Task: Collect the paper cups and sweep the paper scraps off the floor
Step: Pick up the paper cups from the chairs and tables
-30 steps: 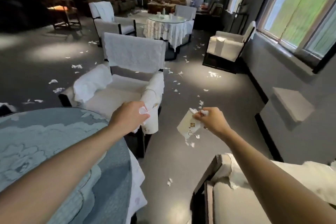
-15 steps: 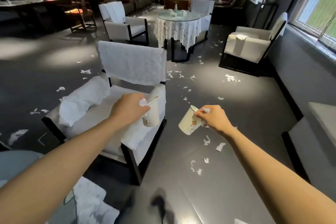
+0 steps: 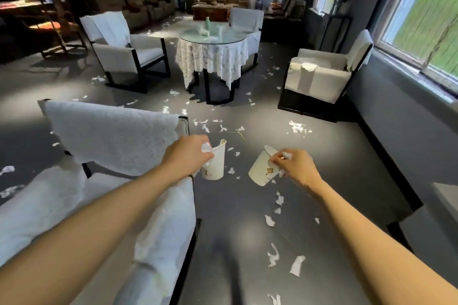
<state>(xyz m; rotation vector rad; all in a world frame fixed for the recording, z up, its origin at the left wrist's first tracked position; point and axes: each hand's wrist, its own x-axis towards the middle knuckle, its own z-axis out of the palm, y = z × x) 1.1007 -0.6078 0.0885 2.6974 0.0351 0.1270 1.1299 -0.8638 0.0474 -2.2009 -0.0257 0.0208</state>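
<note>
1. Cups are both in the hands: left cup [image 3: 214, 163] pinched at its rim by the left hand [image 3: 188, 156], along with a paper wad; right cup [image 3: 264, 171], tilted, pinched by the right hand [image 3: 295, 168].
2. Since a second ago, the view has advanced past the chair [image 3: 111, 136] toward the table [image 3: 213, 39] at 12 o'clock.
3. Scraps [image 3: 297, 265] litter the floor [image 3: 235, 230] from 12 to 5 o'clock; sweeping is likely still to come.

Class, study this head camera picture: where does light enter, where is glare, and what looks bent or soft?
Head view: daylight enters through the large right window, overexposed; pale glare lies on the glossy grey floor; the far left is nearly black; the wide lens slants the window's frame; the upright white paper cup and tilted white paper cup look crisp, far brown sofas soft.
</note>
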